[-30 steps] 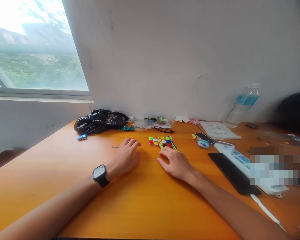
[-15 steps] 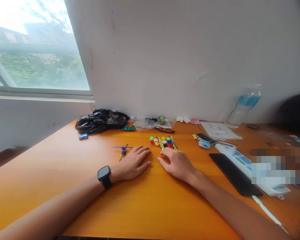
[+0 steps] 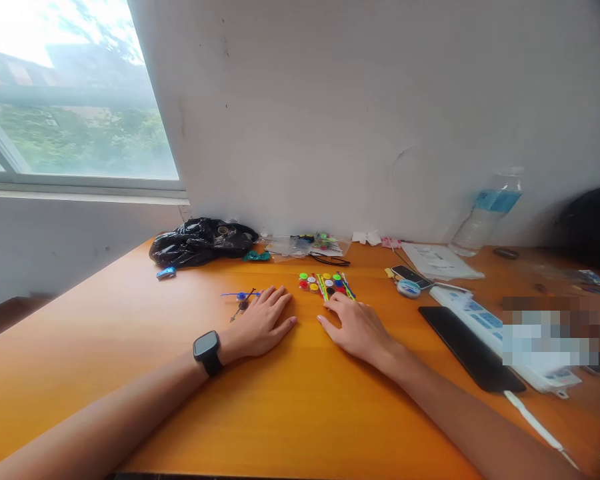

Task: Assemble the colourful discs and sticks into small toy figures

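Note:
My left hand, a watch on its wrist, lies flat on the wooden table with fingers stretched out. At its fingertips are a small blue stick with a blue round piece and a black stick with a black round piece. Whether the hand touches them I cannot tell. Loosely bent and apart, the fingers of my right hand rest by the near end of several thin coloured sticks. Around those sticks lie small round pieces, among them a green one and a yellow one.
A black plastic bag, clear packets and a black cord lie toward the wall. On the right are a power strip, a dark phone, a round case, a white cable and a tilted-looking bottle.
My left hand has slid slightly left, and the blue and black pieces beside it have shifted left too. My right hand has moved only a little.

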Demonstrator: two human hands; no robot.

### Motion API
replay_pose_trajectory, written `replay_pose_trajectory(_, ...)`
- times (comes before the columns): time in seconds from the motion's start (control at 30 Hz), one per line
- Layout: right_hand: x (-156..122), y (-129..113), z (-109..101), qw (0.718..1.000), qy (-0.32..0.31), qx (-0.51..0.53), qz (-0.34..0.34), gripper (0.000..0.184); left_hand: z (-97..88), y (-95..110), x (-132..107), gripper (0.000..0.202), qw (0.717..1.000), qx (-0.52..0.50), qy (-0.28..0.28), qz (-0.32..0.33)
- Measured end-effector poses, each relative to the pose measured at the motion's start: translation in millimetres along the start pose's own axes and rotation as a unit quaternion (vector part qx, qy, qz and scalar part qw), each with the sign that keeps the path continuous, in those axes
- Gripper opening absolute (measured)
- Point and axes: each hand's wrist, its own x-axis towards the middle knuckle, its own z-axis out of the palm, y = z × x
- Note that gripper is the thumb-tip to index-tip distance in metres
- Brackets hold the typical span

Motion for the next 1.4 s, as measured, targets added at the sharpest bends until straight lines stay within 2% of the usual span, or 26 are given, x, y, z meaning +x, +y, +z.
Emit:
replay_pose_trajectory(0.27,0.7,-1.3,0.9,1.000,-0.006,-0.004,0.017,0.036,-1.6,0.0,-0.3,0.041,1.000,0.009,0.001,0.006)
replay_pose_trajectory(1.13,1.0,-1.2,4.6,1.000,0.008,-0.012,0.007,0.037,-0.9,-1.0,-0.3,0.042,1.000,0.020,0.000,0.013)
replay_pose_trajectory(1.27,1.3,-2.7,1.4,0.999,0.029,-0.016,0.001,0.032,-0.6,-1.1,-0.5,0.042,1.000,0.018,0.002,0.012)
replay_pose_trajectory(1.4,3.1,-2.3,-2.3,0.997,0.078,0.002,0.015,0.027,0.5,-2.4,-0.7,0.042,1.000,0.010,0.010,0.017)
